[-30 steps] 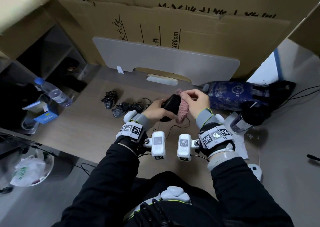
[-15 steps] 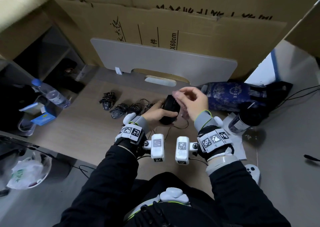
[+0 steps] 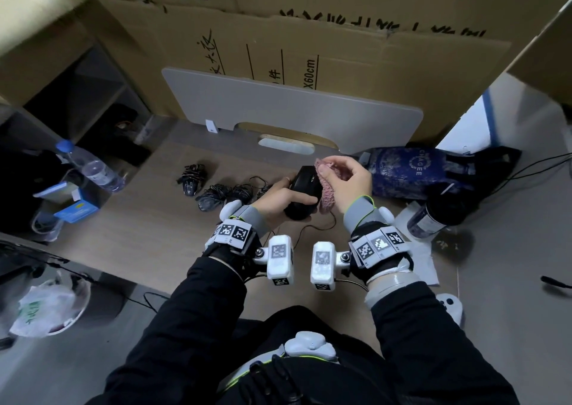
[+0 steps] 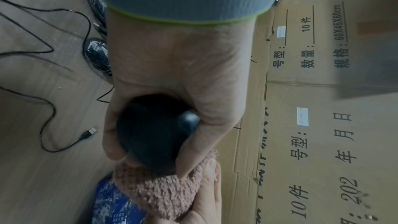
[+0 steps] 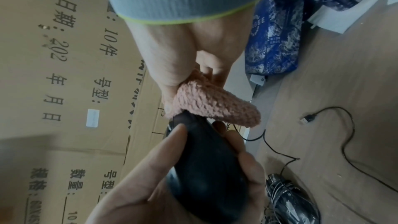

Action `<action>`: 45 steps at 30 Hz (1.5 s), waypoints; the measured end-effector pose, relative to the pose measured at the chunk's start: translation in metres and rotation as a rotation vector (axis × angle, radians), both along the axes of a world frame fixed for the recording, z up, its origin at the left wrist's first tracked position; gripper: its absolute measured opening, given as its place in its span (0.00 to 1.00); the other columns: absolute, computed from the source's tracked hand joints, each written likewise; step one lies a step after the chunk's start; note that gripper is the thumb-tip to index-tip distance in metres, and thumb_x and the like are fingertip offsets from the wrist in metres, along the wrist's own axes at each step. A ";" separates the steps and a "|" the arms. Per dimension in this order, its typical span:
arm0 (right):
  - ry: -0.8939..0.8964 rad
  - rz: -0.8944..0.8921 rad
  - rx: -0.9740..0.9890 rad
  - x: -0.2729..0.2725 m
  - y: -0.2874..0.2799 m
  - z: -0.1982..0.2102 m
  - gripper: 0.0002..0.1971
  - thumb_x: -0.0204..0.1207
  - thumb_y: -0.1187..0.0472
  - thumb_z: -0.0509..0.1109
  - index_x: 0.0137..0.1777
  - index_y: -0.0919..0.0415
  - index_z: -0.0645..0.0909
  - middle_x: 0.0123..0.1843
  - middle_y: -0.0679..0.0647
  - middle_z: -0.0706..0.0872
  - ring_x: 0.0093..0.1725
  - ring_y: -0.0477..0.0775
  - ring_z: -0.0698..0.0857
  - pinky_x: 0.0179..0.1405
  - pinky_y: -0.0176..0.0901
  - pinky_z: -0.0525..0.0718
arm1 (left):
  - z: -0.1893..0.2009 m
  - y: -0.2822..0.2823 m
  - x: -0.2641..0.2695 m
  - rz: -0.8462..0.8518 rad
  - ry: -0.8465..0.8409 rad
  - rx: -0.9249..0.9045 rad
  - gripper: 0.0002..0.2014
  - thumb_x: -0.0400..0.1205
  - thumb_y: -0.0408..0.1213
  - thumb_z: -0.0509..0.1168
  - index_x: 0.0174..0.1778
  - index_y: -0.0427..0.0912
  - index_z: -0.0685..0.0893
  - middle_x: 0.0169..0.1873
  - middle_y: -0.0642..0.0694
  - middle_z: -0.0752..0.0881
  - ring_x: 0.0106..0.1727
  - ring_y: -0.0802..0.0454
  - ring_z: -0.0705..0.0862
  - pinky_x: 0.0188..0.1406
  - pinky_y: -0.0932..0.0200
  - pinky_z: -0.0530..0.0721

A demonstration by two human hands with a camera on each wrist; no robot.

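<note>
My left hand [image 3: 280, 199] grips a black wired computer mouse [image 3: 305, 191] [image 4: 155, 134] [image 5: 206, 168] above the wooden desk, thumb along one side and fingers round the other. My right hand [image 3: 343, 182] pinches a pink fluffy cloth [image 3: 328, 192] [image 4: 159, 192] [image 5: 213, 106] and holds it against the mouse's far end and right side. The mouse's thin black cable [image 3: 312, 228] hangs down to the desk, and its USB plug [image 4: 89, 133] [image 5: 308, 118] lies loose there.
Other black mice with bundled cables [image 3: 216, 194] lie left of the hands. A blue patterned bag [image 3: 411, 172] and a dark bottle [image 3: 433, 216] stand to the right. A grey board [image 3: 291, 107] leans on cardboard boxes [image 3: 340, 48] behind. A water bottle [image 3: 89, 166] stands far left.
My right hand slid the pink cloth over the top of the mouse and back toward its right side. The left hand kept the mouse in place.
</note>
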State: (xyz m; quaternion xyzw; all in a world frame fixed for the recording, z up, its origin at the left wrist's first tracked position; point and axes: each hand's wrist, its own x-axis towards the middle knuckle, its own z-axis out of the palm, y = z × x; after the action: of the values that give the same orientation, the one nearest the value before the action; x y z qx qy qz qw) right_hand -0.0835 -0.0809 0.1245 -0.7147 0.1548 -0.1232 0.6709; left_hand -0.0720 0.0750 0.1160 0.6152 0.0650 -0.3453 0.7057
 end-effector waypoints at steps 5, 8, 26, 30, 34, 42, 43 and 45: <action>-0.053 -0.045 0.023 -0.004 -0.006 -0.001 0.09 0.72 0.66 0.79 0.51 0.63 0.88 0.45 0.47 0.89 0.42 0.33 0.85 0.48 0.28 0.81 | -0.003 0.000 0.000 0.007 0.010 0.016 0.25 0.79 0.24 0.71 0.72 0.34 0.76 0.52 0.35 0.87 0.48 0.37 0.88 0.45 0.44 0.88; -0.059 0.081 0.047 -0.005 -0.003 0.005 0.12 0.69 0.69 0.81 0.53 0.66 0.87 0.48 0.52 0.91 0.46 0.38 0.87 0.51 0.30 0.83 | -0.003 0.000 -0.001 0.013 -0.001 0.011 0.26 0.77 0.25 0.72 0.72 0.33 0.75 0.52 0.34 0.87 0.48 0.38 0.88 0.44 0.45 0.88; 0.024 0.006 0.047 -0.006 -0.006 -0.009 0.07 0.70 0.68 0.80 0.46 0.61 0.88 0.38 0.53 0.87 0.38 0.45 0.83 0.40 0.39 0.84 | 0.005 -0.006 -0.002 0.075 0.032 -0.023 0.21 0.76 0.48 0.72 0.61 0.40 0.85 0.45 0.39 0.90 0.42 0.42 0.89 0.41 0.51 0.86; 0.036 0.032 0.054 -0.005 -0.006 -0.006 0.07 0.70 0.67 0.81 0.45 0.60 0.88 0.39 0.53 0.88 0.39 0.45 0.84 0.41 0.36 0.84 | 0.001 -0.009 0.000 0.181 0.025 0.088 0.24 0.82 0.54 0.69 0.65 0.38 0.84 0.48 0.37 0.91 0.38 0.41 0.90 0.37 0.50 0.87; 0.034 0.001 0.068 -0.005 -0.005 -0.006 0.07 0.70 0.67 0.81 0.46 0.60 0.88 0.40 0.55 0.89 0.39 0.44 0.84 0.43 0.36 0.83 | -0.001 -0.011 -0.003 0.188 -0.041 0.092 0.21 0.83 0.44 0.66 0.63 0.29 0.79 0.44 0.32 0.88 0.35 0.39 0.89 0.33 0.48 0.87; -0.060 0.030 0.092 -0.003 0.000 0.009 0.11 0.69 0.67 0.81 0.50 0.67 0.86 0.43 0.53 0.90 0.41 0.39 0.87 0.45 0.31 0.83 | 0.001 -0.011 -0.005 0.155 -0.127 0.140 0.21 0.85 0.47 0.67 0.63 0.30 0.80 0.40 0.36 0.87 0.36 0.40 0.88 0.34 0.50 0.87; -0.059 0.045 0.077 -0.003 0.001 0.009 0.10 0.69 0.68 0.81 0.49 0.68 0.87 0.42 0.52 0.90 0.40 0.38 0.86 0.44 0.30 0.82 | 0.003 -0.011 -0.004 0.155 -0.138 0.144 0.19 0.85 0.47 0.68 0.61 0.32 0.81 0.39 0.37 0.87 0.36 0.40 0.88 0.33 0.50 0.87; -0.042 0.053 0.060 -0.003 0.001 0.005 0.09 0.69 0.69 0.81 0.48 0.68 0.87 0.41 0.52 0.89 0.38 0.37 0.85 0.44 0.30 0.82 | 0.004 -0.011 -0.003 0.156 -0.154 0.151 0.13 0.86 0.43 0.67 0.56 0.35 0.81 0.39 0.37 0.87 0.35 0.40 0.87 0.33 0.50 0.87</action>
State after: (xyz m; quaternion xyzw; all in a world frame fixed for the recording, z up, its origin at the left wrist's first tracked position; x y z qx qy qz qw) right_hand -0.0861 -0.0796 0.1298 -0.6954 0.1254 -0.1155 0.6981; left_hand -0.0755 0.0642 0.1196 0.6843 0.0841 -0.2350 0.6851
